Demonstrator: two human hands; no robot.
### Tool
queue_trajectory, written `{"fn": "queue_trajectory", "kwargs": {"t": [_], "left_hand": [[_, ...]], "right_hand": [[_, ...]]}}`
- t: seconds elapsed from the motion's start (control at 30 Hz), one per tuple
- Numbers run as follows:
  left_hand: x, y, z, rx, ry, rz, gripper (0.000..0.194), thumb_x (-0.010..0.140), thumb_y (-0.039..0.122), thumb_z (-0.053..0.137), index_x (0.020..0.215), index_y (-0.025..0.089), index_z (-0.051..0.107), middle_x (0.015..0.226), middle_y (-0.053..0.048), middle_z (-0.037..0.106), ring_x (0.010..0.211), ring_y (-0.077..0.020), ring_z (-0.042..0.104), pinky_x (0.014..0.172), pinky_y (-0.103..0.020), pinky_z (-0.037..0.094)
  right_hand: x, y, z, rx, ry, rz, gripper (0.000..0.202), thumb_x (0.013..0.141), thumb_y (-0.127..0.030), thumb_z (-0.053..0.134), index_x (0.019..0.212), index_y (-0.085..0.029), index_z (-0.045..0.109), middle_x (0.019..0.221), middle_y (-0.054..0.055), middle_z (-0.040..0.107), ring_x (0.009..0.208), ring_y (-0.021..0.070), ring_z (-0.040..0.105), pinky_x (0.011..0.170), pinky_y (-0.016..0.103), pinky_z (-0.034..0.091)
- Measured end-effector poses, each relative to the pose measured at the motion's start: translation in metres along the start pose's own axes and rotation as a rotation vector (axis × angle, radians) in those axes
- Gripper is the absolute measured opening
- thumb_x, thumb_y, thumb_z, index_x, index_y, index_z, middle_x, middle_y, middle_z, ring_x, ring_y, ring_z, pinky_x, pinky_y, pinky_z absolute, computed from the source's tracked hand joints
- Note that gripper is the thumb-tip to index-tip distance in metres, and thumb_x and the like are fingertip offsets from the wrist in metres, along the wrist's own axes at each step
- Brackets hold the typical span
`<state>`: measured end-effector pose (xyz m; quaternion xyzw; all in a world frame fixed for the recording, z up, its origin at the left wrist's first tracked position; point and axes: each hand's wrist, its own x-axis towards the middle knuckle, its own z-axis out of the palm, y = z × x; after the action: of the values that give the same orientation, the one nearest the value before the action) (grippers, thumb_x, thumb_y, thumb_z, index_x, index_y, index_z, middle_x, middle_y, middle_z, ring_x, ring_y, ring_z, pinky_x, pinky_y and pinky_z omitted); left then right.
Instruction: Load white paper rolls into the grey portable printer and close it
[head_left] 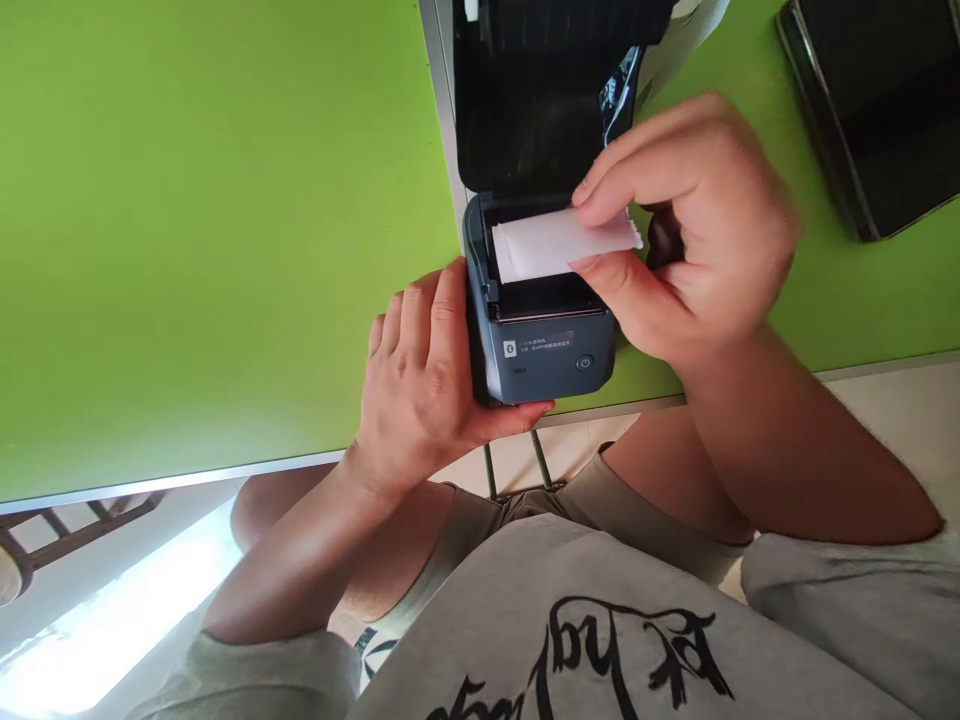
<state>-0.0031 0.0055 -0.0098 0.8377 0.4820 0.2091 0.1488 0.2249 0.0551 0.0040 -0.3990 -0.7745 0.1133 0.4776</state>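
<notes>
A small dark blue label printer point(544, 362) stands at the front edge of the green table, its black lid point(536, 110) swung up and back. My left hand point(424, 365) is wrapped round the printer's left side, thumb along its front bottom edge. Between the thumb and fingers of my right hand point(697, 220) is a white paper roll point(544, 245), pinched by its right end. The roll lies lengthwise over the printer's paper bay, its left end in or just above the opening; I cannot tell whether it touches the bottom. A power button shows on the printer's front.
At the far right lies a black phone-like device point(885, 110) on the green table point(225, 220). Something white and crumpled point(686, 45) sits behind the lid. A metal seam runs across the tabletop beside the printer, and my legs are under the front edge.
</notes>
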Motion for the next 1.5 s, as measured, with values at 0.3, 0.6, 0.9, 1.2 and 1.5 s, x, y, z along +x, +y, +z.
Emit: {"fn": "queue_trajectory", "kwargs": {"t": [0.3, 0.6, 0.9, 1.2, 1.5], "left_hand": [[0.002, 0.0, 0.0, 0.019, 0.054, 0.088, 0.116, 0.081, 0.097, 0.047, 0.153, 0.007, 0.043, 0.127, -0.024, 0.067, 0.106, -0.038, 0.067, 0.088, -0.048, 0.051], [0.001, 0.001, -0.001, -0.001, 0.015, 0.032, 0.113, 0.08, 0.098, 0.048, 0.158, 0.017, 0.038, 0.131, -0.021, 0.066, 0.11, -0.0384, 0.066, 0.092, -0.05, 0.052], [0.001, 0.001, 0.001, 0.002, 0.023, 0.04, 0.114, 0.079, 0.097, 0.051, 0.158, 0.016, 0.037, 0.13, -0.021, 0.066, 0.109, -0.0383, 0.066, 0.091, -0.051, 0.052], [0.002, 0.002, 0.0, -0.002, 0.028, 0.043, 0.115, 0.079, 0.097, 0.052, 0.157, 0.014, 0.039, 0.13, -0.023, 0.066, 0.11, -0.0399, 0.067, 0.091, -0.053, 0.053], [0.0, 0.007, -0.004, -0.053, 0.057, 0.046, 0.103, 0.082, 0.087, 0.063, 0.163, 0.034, 0.028, 0.151, -0.021, 0.05, 0.135, -0.0428, 0.058, 0.106, -0.062, 0.052]], "right_hand": [[0.001, 0.001, 0.002, 0.234, -0.005, -0.02, 0.02, 0.091, -0.036, 0.069, 0.084, -0.023, 0.056, 0.08, -0.003, 0.066, 0.077, 0.0111, 0.066, 0.072, 0.029, 0.058], [0.0, 0.001, -0.004, 0.247, -0.164, -0.066, 0.018, 0.079, -0.025, 0.065, 0.084, -0.023, 0.047, 0.088, -0.001, 0.065, 0.084, 0.0123, 0.066, 0.076, 0.031, 0.059], [-0.001, -0.001, 0.005, 0.208, 0.038, 0.002, 0.016, 0.083, -0.021, 0.073, 0.085, -0.021, 0.057, 0.098, -0.001, 0.077, 0.096, 0.0134, 0.075, 0.083, 0.03, 0.062], [-0.001, -0.003, 0.001, 0.181, -0.079, 0.042, 0.011, 0.085, -0.015, 0.067, 0.086, -0.024, 0.061, 0.087, -0.002, 0.071, 0.094, 0.017, 0.075, 0.082, 0.034, 0.064], [0.0, -0.002, -0.009, 0.279, -0.256, -0.015, 0.008, 0.08, -0.023, 0.066, 0.079, -0.024, 0.058, 0.095, 0.001, 0.066, 0.087, 0.0163, 0.065, 0.083, 0.04, 0.059]]}}
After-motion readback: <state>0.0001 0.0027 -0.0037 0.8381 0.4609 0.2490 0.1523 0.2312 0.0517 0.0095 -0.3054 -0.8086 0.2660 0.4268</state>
